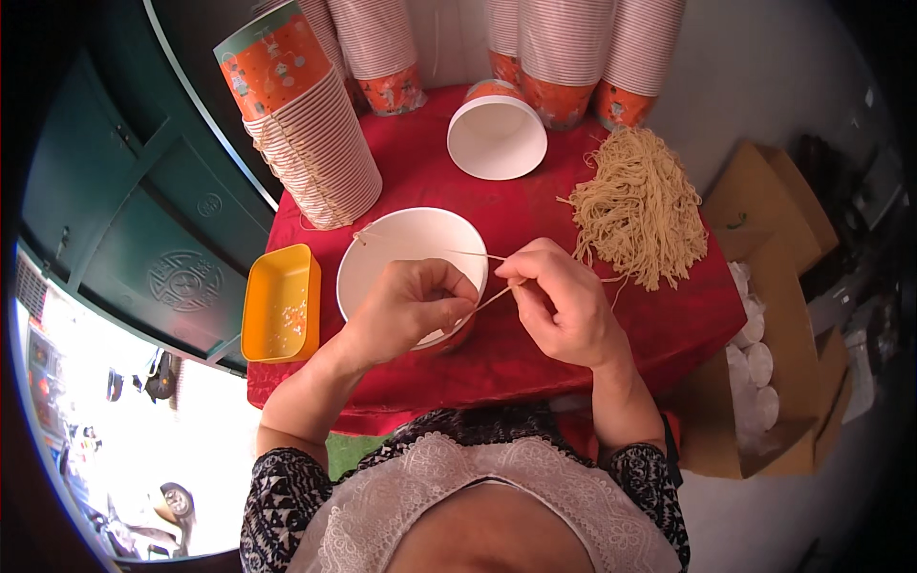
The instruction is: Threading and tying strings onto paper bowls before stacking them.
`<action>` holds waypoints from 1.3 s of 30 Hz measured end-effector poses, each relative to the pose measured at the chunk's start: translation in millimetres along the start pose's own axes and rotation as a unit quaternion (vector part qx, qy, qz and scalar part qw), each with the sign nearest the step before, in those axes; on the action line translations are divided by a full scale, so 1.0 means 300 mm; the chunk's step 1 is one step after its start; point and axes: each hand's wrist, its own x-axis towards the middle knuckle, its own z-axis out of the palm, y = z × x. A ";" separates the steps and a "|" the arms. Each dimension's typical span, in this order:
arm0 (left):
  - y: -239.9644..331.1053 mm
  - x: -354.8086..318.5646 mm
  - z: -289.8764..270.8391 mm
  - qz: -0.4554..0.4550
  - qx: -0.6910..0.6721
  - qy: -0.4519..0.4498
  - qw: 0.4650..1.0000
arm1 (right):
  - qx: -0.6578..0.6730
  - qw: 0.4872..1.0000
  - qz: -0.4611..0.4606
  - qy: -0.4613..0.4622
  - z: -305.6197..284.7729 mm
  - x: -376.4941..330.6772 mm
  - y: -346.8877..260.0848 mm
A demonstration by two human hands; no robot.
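Red cloth covers the small table (497,353); above the white paper bowl (411,250) your left hand (411,306) and right hand (564,301) both pinch one thin tan string (478,255) taut. Pull harder and I judge it snaps or slips.

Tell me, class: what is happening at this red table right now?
A person's left hand and right hand pinch a thin tan string between them, over a white paper bowl on the red table. A bundle of the same strings lies to the right, a yellow tray to the left, and stacks of bowls stand behind.
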 end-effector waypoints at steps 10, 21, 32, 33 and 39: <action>-0.030 0.015 0.006 0.036 -0.002 -0.014 0.999 | 0.061 0.992 -0.065 -0.086 0.089 0.095 0.048; -0.038 0.020 -0.009 0.009 -0.046 -0.032 0.998 | -0.010 0.997 -0.042 -0.060 0.055 0.012 0.067; -0.035 0.020 -0.007 0.006 -0.043 -0.016 0.999 | 0.011 0.999 -0.014 -0.029 0.092 -0.008 0.052; -0.037 0.020 -0.007 0.006 -0.043 -0.016 0.999 | 0.002 1.000 -0.018 -0.020 0.097 -0.009 0.052; -0.031 0.023 -0.012 0.001 -0.031 -0.012 0.999 | 0.001 1.000 -0.026 0.008 0.126 -0.022 0.056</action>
